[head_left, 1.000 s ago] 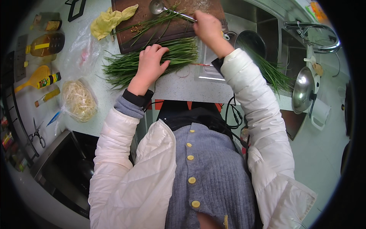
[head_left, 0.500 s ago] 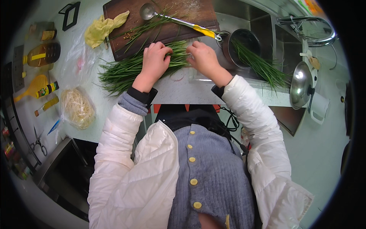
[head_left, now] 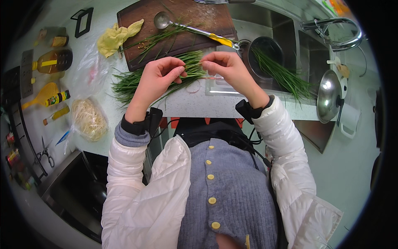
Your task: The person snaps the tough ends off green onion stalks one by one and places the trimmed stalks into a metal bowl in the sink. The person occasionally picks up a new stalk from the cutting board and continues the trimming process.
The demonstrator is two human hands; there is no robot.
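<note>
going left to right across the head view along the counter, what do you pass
amber bottle → bag of pale sprouts → left hand → bunch of green chives, held by both hands → right hand → round strainer with more chives → steel pot lid

Dark wooden cutting board (head_left: 182, 25), matt, scuffed. Polished metal ladle (head_left: 163, 18) with yellow plastic grip. Glossy steel pot lid (head_left: 329, 95); brushed steel sink (head_left: 286, 33); chromed tap (head_left: 336, 31). Pale speckled countertop (head_left: 186, 103), smooth, faintly shiny. Crumpled yellow cloth (head_left: 114, 37). Clear, crinkled plastic bag (head_left: 87, 118). Quilted white jacket sleeves, slight sheen; ribbed grey knit cardigan.
</note>
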